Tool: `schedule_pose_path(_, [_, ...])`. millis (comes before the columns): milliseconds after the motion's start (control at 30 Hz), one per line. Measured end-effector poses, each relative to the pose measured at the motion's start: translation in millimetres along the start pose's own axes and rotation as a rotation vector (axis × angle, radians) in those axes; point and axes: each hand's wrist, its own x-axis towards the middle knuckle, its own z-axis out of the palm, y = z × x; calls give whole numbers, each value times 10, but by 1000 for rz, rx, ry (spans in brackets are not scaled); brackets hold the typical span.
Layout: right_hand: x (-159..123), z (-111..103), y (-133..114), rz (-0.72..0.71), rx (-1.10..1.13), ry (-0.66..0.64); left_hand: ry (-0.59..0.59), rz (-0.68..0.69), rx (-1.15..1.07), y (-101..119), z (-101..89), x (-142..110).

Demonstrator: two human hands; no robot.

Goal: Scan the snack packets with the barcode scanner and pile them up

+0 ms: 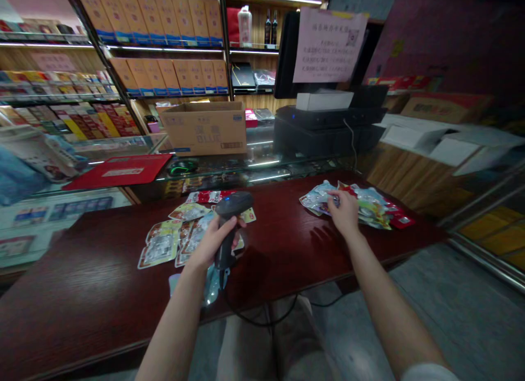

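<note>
My left hand (215, 239) is wrapped round the handle of a black barcode scanner (233, 205), its head pointing away from me. The scanner's cable hangs over the table's front edge. Beneath and beside the scanner lie several flat snack packets (159, 243), pale yellow, brown and light blue, with a red one (205, 197) behind them. On the right, my right hand (343, 210) has its fingers closed on the edge of a light blue snack packet (320, 195) at the left of a second pile. Its fingertips are partly hidden. Other packets (375, 203), greenish and red, lie beside that hand.
The dark red wooden table (102, 282) meets a glass counter behind it. An open cardboard box (205, 129), a red mat (118, 172), a mouse (183, 166) and a black till with a monitor (287, 58) stand there. Shelves of boxes (164, 17) line the back.
</note>
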Motion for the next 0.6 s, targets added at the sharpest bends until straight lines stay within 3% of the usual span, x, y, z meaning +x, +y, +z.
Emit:
schedule_pose_path(200, [-219,641,-816,-9,425,-277,118,-32,-41,13,-45,-56])
schedule_pose_path(333, [-305,991,-1276,40,420,-533,169,-18,-84,-49,-148,-83])
schedule_pose_path(433, [-357,1178,-1448,52,330,-629,198,1,-128,-99,-221,-102])
schedule_pose_path(600, [-442,1319,-1495,62,259,-637,258,1,-216,-175,-307,-143])
